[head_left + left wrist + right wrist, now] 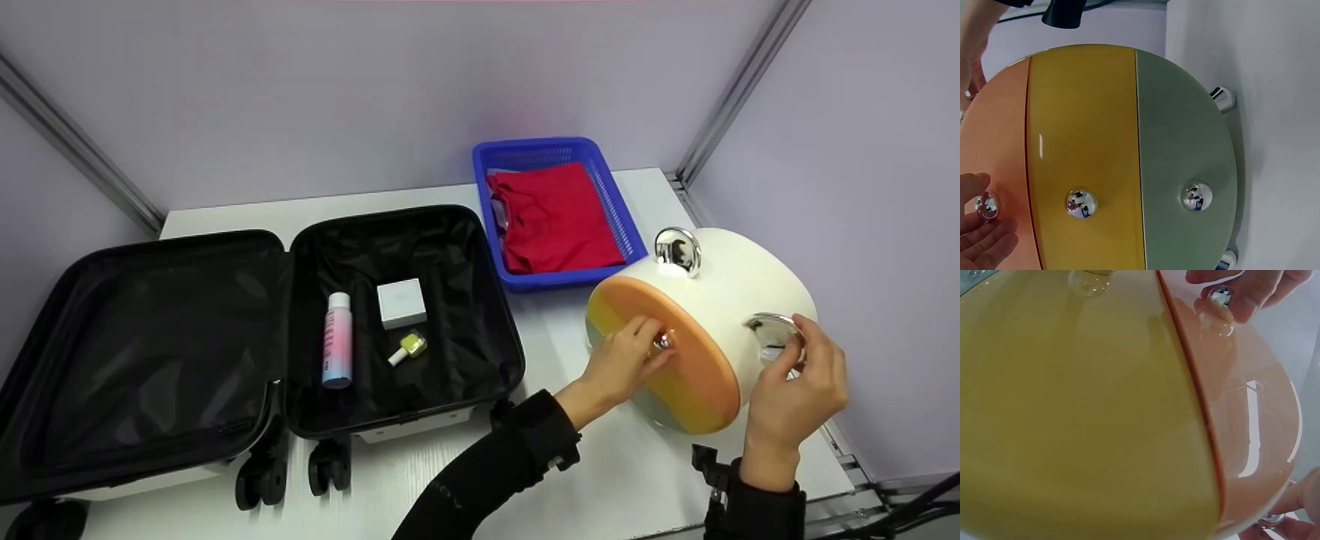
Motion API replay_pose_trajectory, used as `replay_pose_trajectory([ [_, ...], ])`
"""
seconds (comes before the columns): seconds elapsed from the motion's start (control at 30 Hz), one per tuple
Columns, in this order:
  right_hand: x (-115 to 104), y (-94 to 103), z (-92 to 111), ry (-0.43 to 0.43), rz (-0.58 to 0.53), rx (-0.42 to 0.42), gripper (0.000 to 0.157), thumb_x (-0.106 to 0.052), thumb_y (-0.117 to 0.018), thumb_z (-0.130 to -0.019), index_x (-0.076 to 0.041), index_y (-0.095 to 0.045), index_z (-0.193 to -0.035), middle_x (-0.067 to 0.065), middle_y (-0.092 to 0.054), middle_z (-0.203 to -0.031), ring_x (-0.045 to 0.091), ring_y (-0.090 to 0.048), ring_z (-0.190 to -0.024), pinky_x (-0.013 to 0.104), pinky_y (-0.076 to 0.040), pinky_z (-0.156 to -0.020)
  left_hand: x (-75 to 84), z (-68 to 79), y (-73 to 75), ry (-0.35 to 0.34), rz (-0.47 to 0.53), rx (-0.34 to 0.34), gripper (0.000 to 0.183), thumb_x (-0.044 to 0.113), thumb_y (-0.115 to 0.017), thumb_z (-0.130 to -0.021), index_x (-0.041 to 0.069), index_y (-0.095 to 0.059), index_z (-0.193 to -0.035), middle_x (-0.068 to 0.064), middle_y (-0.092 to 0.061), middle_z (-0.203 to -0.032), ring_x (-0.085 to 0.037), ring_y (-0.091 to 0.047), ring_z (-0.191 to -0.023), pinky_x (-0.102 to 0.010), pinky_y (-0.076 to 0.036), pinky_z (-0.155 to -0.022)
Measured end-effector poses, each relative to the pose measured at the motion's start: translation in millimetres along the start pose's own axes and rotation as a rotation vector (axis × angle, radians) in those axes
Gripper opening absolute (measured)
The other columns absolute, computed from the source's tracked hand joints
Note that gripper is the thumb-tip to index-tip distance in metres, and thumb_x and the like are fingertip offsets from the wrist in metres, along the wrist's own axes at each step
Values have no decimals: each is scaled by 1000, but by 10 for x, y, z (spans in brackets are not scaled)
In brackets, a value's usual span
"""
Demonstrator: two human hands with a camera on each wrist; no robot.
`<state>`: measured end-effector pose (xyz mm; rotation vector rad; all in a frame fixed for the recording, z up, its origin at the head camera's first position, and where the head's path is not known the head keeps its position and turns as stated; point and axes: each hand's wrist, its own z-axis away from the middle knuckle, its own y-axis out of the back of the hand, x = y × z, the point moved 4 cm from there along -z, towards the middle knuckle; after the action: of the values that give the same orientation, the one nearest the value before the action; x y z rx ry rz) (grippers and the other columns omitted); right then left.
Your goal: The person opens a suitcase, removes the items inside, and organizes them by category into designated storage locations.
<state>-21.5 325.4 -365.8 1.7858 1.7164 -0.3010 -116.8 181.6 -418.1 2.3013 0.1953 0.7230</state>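
Gripping the cream drum (757, 266) two-handed
Left hand (619, 364) pinches a front knob (664, 341), fingers nearly closed; right hand (801, 386) curls its fingers round a chrome foot (766, 330) (super shiny). Drum's on the bench (555, 465).

Left forearm (480, 480) (black-sleeved, same as right forearm (757, 516)) slants in from near side toward far right; left hand (616, 365) set in a pinch. Right hand (799, 384) further right, curled in a grip.
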Motion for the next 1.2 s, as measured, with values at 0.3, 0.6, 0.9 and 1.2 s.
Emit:
replay_pose_trajectory([
  [0.3,49,-5,-9,27,-23,15,19,-1,-55,-84,-8,-69,-95,16,-61,-79,12,-54,-72,5,-35,-63,33,197,144,-56,-44,116,18,22,-61,-84,7,-55,-89,0,-51,-79,-8,-56,-68,-14,-44,-59],
  [0.6,42,1,-14,9,8,27,18,0,-56,-84,-6,-70,-93,15,-61,-77,12,-54,-71,3,-36,-62,14,619,470,-68,-10,221,17,15,-67,-77,7,-55,-87,1,-53,-79,-7,-55,-71,-12,-44,-62],
  [0.9,58,10,-38,13,9,25,20,-1,-56,-84,-9,-70,-95,11,-61,-77,6,-53,-71,3,-37,-62,2,810,547,-83,-24,228,19,15,-67,-78,6,-54,-88,1,-54,-82,-6,-56,-74,-11,-44,-66],
  [1.2,54,20,-32,17,1,21,23,0,-55,-83,-11,-70,-95,0,-60,-76,-5,-50,-72,3,-37,-60,-91,822,834,21,-126,54,41,39,-68,-75,7,-56,-99,0,-60,-90,-11,-59,-78,-21,-48,-62],
])
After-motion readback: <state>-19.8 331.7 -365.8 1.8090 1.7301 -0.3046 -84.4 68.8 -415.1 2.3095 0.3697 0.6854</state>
